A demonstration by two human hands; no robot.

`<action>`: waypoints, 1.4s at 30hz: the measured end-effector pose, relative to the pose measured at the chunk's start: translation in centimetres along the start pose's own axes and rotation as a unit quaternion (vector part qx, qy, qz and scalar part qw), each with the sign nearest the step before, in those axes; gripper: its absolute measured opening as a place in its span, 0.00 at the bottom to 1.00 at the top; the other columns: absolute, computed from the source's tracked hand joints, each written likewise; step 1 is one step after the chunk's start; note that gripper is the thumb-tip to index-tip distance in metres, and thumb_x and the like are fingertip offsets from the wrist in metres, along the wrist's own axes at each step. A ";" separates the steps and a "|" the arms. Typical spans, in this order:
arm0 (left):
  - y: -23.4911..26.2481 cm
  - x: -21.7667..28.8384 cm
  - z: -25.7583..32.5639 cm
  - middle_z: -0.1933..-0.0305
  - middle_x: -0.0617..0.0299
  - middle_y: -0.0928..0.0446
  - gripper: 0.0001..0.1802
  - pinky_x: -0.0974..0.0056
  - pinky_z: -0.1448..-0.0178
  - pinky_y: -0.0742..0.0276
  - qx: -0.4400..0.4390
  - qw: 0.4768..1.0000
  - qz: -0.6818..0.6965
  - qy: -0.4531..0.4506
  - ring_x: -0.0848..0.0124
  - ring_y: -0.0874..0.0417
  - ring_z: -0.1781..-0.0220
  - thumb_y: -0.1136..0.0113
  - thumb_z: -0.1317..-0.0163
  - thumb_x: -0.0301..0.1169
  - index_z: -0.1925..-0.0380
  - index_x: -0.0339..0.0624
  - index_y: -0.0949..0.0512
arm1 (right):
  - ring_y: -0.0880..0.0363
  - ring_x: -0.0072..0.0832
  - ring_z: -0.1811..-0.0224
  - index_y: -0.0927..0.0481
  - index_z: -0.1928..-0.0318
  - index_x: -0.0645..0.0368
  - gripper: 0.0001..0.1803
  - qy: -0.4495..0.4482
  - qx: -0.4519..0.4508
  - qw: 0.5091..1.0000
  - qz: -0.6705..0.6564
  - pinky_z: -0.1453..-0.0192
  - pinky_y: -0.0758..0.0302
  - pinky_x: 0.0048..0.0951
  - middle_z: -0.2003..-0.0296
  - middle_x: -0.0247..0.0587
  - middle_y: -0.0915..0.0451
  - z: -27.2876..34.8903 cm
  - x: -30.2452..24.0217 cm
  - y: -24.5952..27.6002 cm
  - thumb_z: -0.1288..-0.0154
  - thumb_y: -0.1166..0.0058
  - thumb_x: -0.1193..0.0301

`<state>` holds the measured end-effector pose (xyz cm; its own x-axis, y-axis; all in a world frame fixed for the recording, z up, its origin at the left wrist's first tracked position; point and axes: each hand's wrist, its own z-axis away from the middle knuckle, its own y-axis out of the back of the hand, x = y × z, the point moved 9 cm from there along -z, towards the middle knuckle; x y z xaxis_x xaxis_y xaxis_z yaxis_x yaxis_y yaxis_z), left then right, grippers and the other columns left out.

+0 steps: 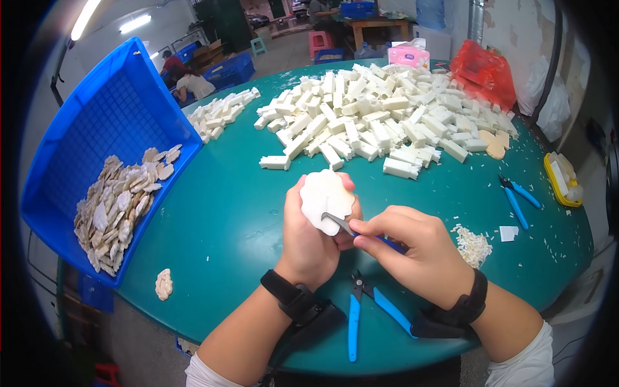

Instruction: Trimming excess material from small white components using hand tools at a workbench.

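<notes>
Near-edge nippers: blue-handled nippers [354, 316] lie on the green tabletop [225, 226], handles splayed toward the person, dark tips pointing away.
Lone tan piece: a flat, lumpy tan piece [164, 284] lies on the tabletop near its left edge.
Right hand: the right hand [419, 251] is closed around the curved-blade tool [340, 223], thumb and forefinger pinching close to the blade.
Tool direction: its long axis slants up and leftward from the grip; the dark tip meets the lower part of the white piece's face.
Left hand: the left hand [309, 251] cups the white scalloped piece [325, 197] from behind, thumb along the left edge, fingertips showing at the right; the rest of the grip is hidden.
White piece direction: held above the tabletop, broad face toward the viewer; nearly round, seemingly a little longer in the up-down direction.
Handling: it looks light and fairly stiff, perhaps brittle at the thin lobes; the rim, backed by the palm, seems the safest hold.
Left side: a tilted blue bin [122, 90] contains many tan pieces [116, 213].
Right side: white shavings [473, 247] lie heaped.
Far side: white blocks [380, 109] form a broad pile beside a red bag [483, 71].
</notes>
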<state>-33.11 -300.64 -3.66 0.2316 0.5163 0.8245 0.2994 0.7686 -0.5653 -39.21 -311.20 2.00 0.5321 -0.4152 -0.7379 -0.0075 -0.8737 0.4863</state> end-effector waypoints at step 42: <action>0.3 0.8 0.0 0.78 0.67 0.30 0.28 0.69 0.78 0.47 0.032 0.998 -0.056 -0.026 0.77 0.35 0.78 0.74 0.27 0.55 0.61 0.48 0.28 | 0.17 0.43 0.64 0.18 0.56 0.65 0.09 -0.083 -0.023 0.994 -0.065 0.60 0.23 0.33 0.64 0.52 0.18 0.3 0.9 -0.2 0.32 0.42 0.72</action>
<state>-32.86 -300.01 -3.14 0.1522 0.4433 0.8834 0.2607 0.8441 -0.4685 -39.03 -311.44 1.05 0.3787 -0.3387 -0.8613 0.0927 -0.9121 0.3994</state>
